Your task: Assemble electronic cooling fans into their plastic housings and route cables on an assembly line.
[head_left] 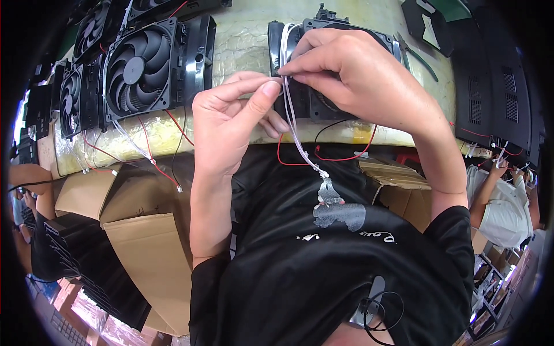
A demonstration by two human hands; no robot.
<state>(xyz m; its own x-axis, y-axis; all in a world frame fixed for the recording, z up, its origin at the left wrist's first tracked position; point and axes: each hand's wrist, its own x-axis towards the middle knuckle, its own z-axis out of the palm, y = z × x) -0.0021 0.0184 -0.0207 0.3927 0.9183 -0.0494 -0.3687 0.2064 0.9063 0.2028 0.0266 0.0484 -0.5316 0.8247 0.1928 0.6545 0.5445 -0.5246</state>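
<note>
The white cables (292, 112) are showing a smooth plastic sheath. The black fan (134, 70) at left is looking like satiny plastic, its side panel (200, 60) shining. Crinkled clear film (358, 134) is gleaming on the counter (239, 29). The cardboard box (147, 248) is appearing matt; the shirt's black cloth (346, 271) is giving off a soft sheen.

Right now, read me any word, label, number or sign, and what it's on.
Black shirt: white lettering on the front, partly readable; I won't copy its wording.
Large fan at left: any hub marking is too small to read.
White cables: no lettering visible.
</note>
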